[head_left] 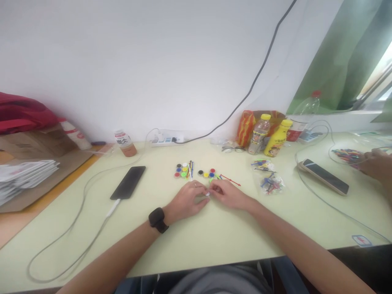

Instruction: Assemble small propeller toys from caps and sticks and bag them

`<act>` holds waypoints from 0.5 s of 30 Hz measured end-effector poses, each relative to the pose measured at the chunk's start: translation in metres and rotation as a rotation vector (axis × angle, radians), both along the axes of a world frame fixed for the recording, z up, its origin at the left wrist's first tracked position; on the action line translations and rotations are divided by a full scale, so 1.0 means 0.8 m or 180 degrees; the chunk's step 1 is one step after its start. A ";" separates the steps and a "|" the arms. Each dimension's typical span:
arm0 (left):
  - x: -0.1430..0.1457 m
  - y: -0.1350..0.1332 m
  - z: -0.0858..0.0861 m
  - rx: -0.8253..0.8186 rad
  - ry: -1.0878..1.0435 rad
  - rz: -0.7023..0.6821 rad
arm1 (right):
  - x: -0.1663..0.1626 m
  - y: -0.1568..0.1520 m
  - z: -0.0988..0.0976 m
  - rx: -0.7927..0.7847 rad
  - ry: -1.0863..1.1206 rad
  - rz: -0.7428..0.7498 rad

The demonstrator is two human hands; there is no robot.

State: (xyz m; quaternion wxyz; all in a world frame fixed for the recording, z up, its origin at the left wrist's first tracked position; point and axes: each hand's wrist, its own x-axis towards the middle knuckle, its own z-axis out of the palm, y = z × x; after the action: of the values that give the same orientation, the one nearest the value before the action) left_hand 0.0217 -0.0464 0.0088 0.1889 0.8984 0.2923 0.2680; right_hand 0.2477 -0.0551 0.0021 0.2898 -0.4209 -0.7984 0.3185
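Observation:
My left hand [188, 200] and my right hand [227, 193] meet at the table's middle, fingertips closed around a small white disc [208, 194]. Most of the disc is covered by the fingers. Just beyond the left hand is a cluster of coloured discs [181, 170] beside several thin coloured plastic sticks [190, 168]. A second group of discs [206, 174] lies past the right hand, in black, yellow, red and blue. Near the right knuckles, a red plastic arrow [231, 180] points to the right.
Clear bags of coloured plastic pieces [272, 183] lie to the right. A charging phone [128, 183] with a looping cable is at left, another phone [325, 176] at right. Bottles [278, 139] and a power strip [165, 139] stand along the wall. Another person's hand [376, 163] touches a coloured pile.

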 end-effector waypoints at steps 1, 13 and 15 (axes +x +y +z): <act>0.000 -0.002 0.002 0.0031 0.0047 0.0016 | 0.000 0.000 0.000 0.0033 -0.0060 -0.0011; -0.008 -0.001 0.032 0.0649 -0.1026 0.1511 | 0.003 -0.013 0.021 0.0697 -0.0391 -0.0874; -0.010 -0.003 0.058 0.0769 -0.1367 0.1665 | 0.003 -0.014 0.028 0.0481 -0.0184 -0.0826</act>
State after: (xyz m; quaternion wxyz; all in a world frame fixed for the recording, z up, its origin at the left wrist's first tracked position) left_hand 0.0136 -0.0492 0.0549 0.0634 0.7322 0.4322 0.5225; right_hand 0.2497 -0.0660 0.0246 0.3363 -0.5065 -0.7670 0.2050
